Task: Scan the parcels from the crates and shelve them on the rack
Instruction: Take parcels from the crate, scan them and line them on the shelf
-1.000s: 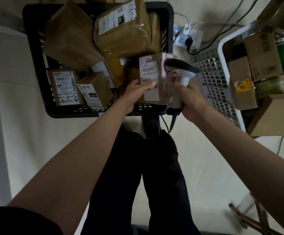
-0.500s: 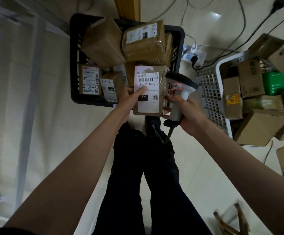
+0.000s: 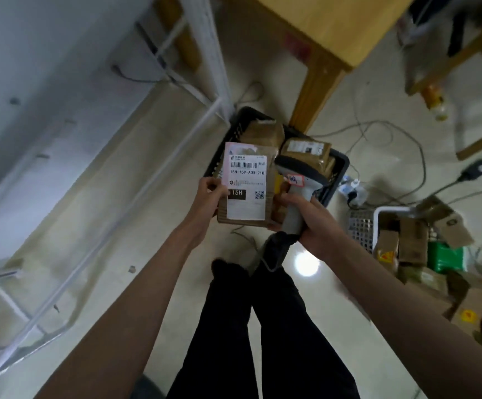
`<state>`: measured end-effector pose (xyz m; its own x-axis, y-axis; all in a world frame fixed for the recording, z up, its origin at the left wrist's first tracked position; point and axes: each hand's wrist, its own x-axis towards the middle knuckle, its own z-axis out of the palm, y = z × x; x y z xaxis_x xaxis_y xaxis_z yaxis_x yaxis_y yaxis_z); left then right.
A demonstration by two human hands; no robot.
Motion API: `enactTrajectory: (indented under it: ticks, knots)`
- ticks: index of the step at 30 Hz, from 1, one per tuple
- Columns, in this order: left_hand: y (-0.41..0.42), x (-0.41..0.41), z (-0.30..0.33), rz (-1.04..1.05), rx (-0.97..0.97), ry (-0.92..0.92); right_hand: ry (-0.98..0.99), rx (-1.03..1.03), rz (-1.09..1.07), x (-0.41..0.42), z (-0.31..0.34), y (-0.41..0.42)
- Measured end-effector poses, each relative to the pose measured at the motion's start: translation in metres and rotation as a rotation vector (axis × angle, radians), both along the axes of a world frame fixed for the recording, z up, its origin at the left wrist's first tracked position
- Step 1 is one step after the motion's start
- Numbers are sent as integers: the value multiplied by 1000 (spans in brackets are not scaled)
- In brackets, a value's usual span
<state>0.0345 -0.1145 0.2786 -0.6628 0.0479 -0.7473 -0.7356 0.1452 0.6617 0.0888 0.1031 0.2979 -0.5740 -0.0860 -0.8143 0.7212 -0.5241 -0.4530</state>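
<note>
A brown cardboard parcel (image 3: 247, 208) with a large white shipping label is lifted above the black crate (image 3: 339, 168), label facing me. My left hand (image 3: 209, 197) grips the parcel's left edge. My right hand (image 3: 306, 217) holds the handle of a white barcode scanner (image 3: 300, 174) and its fingers touch the parcel's right edge. The scanner head sits beside the parcel's upper right corner. More brown parcels (image 3: 306, 149) lie in the black crate. The white metal rack (image 3: 176, 82) stands at the left.
A white crate (image 3: 378, 211) of boxes, one green, sits on the floor at the right, with loose boxes beside it. A wooden table leg (image 3: 316, 90) stands behind the black crate. Cables and a power strip (image 3: 352, 190) lie on the floor. My legs are below.
The parcel has come up out of the black crate, its label turned toward me. My view has swung up and left, bringing the rack into sight. Both hands stayed on parcel and scanner.
</note>
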Motion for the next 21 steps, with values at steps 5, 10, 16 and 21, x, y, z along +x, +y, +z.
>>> enactTrajectory:
  ticks: [5, 10, 16, 21]
  knots:
    - [-61, 21, 65, 121, 9, 101, 94, 11, 175, -17, 54, -47]
    - [-128, 53, 114, 260, 52, 170, 201, 10, 364, -26, 96, -106]
    - [-198, 108, 171, 426, 35, 298, 332, 0, 566, -19, 155, -181]
    - [-246, 156, 222, 492, 31, 404, 466, -21, 693, -4, 206, -236]
